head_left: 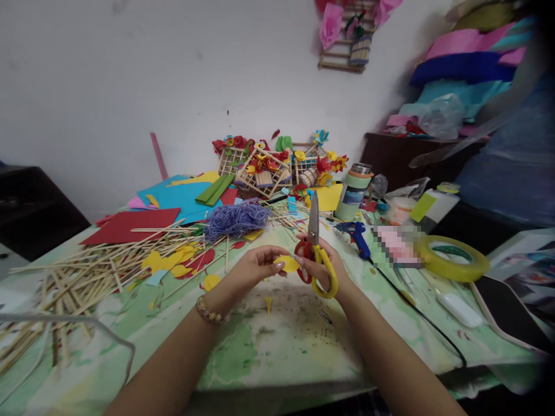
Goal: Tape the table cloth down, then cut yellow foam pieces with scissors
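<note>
Between my two hands is a small yellow paper petal, pinched at its left end by the fingers of my left hand. A bracelet of beads circles that wrist. My right hand grips a pair of scissors with red and yellow handles, blades pointing up and together. Its thumb and fingertip also touch the petal's right end. Below the hands a thin yellow paper scrap lies on the patterned tablecloth. More yellow petals are heaped to the left.
Thin wooden sticks spread across the left side, near purple yarn and red sheets. Stick frames with flowers stand at the back. Rightward are a bottle, a blue glue gun with its cord, and yellow tape.
</note>
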`<state>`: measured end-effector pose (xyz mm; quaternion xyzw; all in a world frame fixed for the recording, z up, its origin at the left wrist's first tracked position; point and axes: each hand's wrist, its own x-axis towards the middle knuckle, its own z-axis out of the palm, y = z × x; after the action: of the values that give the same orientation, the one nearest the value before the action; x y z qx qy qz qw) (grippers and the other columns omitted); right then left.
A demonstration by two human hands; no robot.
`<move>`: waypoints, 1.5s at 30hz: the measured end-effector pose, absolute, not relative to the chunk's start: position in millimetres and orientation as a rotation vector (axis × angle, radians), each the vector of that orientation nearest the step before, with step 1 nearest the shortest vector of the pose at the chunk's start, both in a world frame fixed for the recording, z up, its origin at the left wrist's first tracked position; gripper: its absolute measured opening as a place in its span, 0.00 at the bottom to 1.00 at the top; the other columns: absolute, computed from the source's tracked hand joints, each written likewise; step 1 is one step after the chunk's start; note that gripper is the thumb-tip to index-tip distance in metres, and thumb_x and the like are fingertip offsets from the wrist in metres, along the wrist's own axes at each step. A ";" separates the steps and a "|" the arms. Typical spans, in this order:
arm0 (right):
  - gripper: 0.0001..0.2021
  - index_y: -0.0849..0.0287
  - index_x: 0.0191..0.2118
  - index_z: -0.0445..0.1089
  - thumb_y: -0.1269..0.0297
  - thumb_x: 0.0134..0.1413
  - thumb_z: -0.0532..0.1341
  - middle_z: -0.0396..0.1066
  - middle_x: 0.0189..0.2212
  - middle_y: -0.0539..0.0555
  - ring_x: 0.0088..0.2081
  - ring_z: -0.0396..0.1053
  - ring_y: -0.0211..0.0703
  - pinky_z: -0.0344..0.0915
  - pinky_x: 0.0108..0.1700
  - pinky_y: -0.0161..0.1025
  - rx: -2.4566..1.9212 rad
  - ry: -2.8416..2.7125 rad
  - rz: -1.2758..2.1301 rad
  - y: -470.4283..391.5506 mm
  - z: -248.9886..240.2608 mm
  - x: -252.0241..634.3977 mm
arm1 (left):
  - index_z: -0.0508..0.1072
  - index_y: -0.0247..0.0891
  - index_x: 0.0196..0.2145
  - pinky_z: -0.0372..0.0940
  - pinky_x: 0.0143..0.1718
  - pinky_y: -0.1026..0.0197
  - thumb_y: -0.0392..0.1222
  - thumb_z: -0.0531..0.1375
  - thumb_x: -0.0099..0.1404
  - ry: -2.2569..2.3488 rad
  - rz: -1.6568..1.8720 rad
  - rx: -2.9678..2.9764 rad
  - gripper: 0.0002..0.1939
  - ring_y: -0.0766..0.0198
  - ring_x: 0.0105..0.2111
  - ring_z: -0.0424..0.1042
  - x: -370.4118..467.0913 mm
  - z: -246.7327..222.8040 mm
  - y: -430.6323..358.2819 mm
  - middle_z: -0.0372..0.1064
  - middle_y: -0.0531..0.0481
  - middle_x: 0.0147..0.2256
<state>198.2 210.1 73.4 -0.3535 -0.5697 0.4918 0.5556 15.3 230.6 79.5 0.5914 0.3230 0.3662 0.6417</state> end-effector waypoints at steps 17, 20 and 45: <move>0.25 0.56 0.51 0.63 0.62 0.45 0.68 0.63 0.28 0.46 0.23 0.60 0.30 0.59 0.18 0.28 -0.731 -1.440 1.221 212.5 58.3 197.8 | 0.56 0.39 0.57 0.59 0.30 0.66 0.42 0.68 0.54 0.672 0.841 1.542 0.37 0.69 0.28 0.65 16.4 73.5 227.9 0.66 0.55 0.28; 0.24 0.55 0.50 0.63 0.63 0.46 0.67 0.63 0.28 0.46 0.22 0.59 0.30 0.59 0.19 0.28 -0.707 -1.356 1.172 213.6 56.5 193.7 | 0.59 0.39 0.55 0.59 0.29 0.67 0.43 0.69 0.51 0.705 0.920 1.447 0.36 0.70 0.27 0.67 19.2 74.7 228.2 0.67 0.56 0.27; 0.23 0.54 0.56 0.55 0.49 0.60 0.54 0.57 0.30 0.48 0.24 0.57 0.32 0.59 0.25 0.33 -0.731 -1.609 1.129 212.1 43.8 189.4 | 0.77 0.34 0.34 0.69 0.35 0.62 0.51 0.69 0.50 0.929 1.527 1.330 0.19 0.63 0.31 0.73 5.2 97.2 226.2 0.76 0.47 0.31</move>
<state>189.4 212.1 43.8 -0.3020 -0.6649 0.4667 0.4988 5.2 226.2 97.2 0.5358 0.3743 0.6152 0.4409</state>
